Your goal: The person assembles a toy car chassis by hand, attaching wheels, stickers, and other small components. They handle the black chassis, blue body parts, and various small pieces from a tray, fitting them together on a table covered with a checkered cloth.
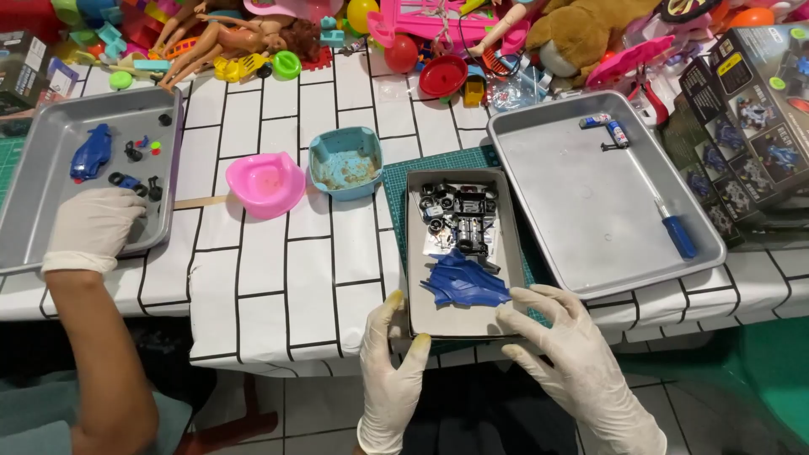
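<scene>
My left hand [394, 354] and my right hand [563, 345], both in white gloves, rest at the near corners of a shallow grey cardboard box [459, 322]. The left thumb lies on its near left edge, and the right fingers touch its near right corner. Inside the box lie a blue toy car body [465, 284] and black chassis parts with wheels [459, 215]. Neither hand lifts the box off the table.
A metal tray [581, 202] at right holds a blue-handled screwdriver [677, 232] and batteries [607, 126]. Another person's gloved hand [91, 227] rests on a left tray [50, 143] with blue car parts. A pink bowl [265, 184], a teal bowl [344, 160] and a toy pile [421, 34] sit behind.
</scene>
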